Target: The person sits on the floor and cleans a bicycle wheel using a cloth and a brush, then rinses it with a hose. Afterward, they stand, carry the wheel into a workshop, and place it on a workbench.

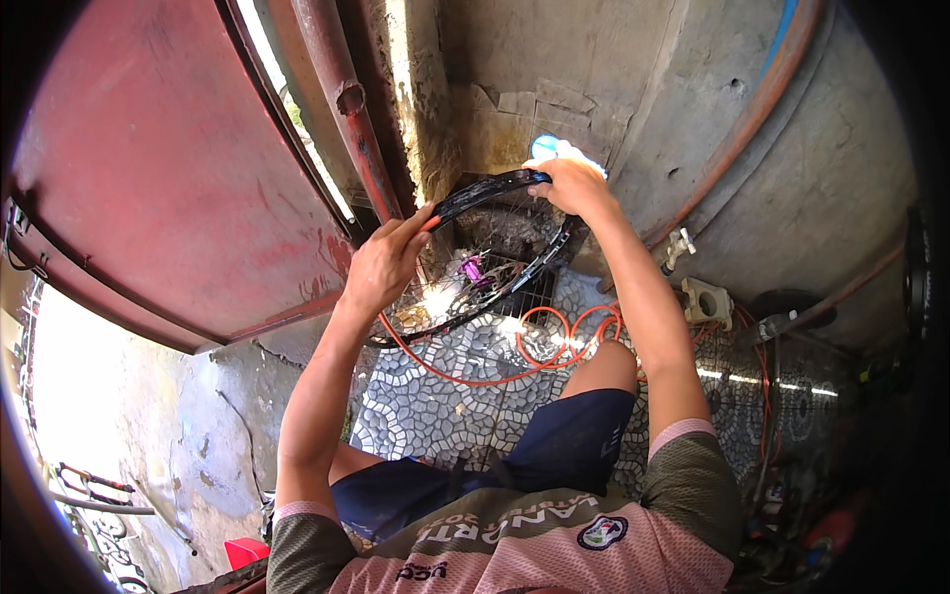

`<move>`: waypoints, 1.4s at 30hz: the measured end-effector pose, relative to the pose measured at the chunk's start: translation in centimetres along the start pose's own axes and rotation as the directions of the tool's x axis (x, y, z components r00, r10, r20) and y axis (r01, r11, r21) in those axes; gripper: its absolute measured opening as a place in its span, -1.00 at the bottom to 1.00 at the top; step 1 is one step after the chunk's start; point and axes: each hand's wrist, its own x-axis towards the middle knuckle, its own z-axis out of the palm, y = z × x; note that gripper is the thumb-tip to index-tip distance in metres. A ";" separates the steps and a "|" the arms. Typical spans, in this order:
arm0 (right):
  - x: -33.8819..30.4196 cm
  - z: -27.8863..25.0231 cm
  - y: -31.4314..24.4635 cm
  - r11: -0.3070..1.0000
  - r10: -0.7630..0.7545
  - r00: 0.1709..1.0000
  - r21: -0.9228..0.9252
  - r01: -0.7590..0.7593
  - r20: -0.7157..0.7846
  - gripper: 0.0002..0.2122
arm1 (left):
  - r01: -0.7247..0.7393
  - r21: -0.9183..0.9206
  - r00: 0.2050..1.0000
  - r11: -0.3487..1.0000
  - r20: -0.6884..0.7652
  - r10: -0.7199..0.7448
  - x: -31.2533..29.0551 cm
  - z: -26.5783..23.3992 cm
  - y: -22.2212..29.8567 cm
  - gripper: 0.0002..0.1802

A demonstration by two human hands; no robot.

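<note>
A bicycle wheel with a purple hub (472,268) stands tilted in front of me, its lower rim (542,263) curving round to the right. Along its top runs a glossy black band (485,194), a tyre or tube; I cannot tell which. My left hand (384,265) closes on the band's left end, with a small orange piece (430,224) showing by the fingers. Farther right, my right hand (572,186) grips the band with bent fingers. Just beyond that hand is a blue and white object (544,148), too bright to make out.
An orange hose (465,380) loops over the patterned tile floor (426,411). A floor grate (537,295) lies under the wheel. To the left stands a red metal door (168,168) beside a red pipe (348,104). A tap (679,245) and a cream-coloured block (705,300) are at the right.
</note>
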 end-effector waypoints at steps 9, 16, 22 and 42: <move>0.7 0.8 3.2 0.997 -0.044 0.999 -0.071 0.042 -0.019 -0.53 | 0.022 -0.133 0.985 0.991 -0.167 -0.044 -7.2 2.9 -7.0 -0.41; 1.0 -2.2 2.0 0.978 0.070 0.988 0.206 -0.041 -0.136 -0.40 | -0.019 -0.026 0.982 0.999 -0.186 0.014 -1.9 1.8 -1.8 -0.50; 0.6 -0.8 -9.0 0.963 -0.006 0.998 0.269 0.020 -0.055 -0.64 | 0.011 0.143 1.000 0.990 -0.022 -0.008 2.9 0.5 0.6 -0.52; 4.8 2.1 0.4 0.895 0.434 0.898 0.082 -0.439 0.071 -0.70 | 0.027 0.096 1.000 0.995 -0.015 -0.025 5.6 1.3 0.7 -0.59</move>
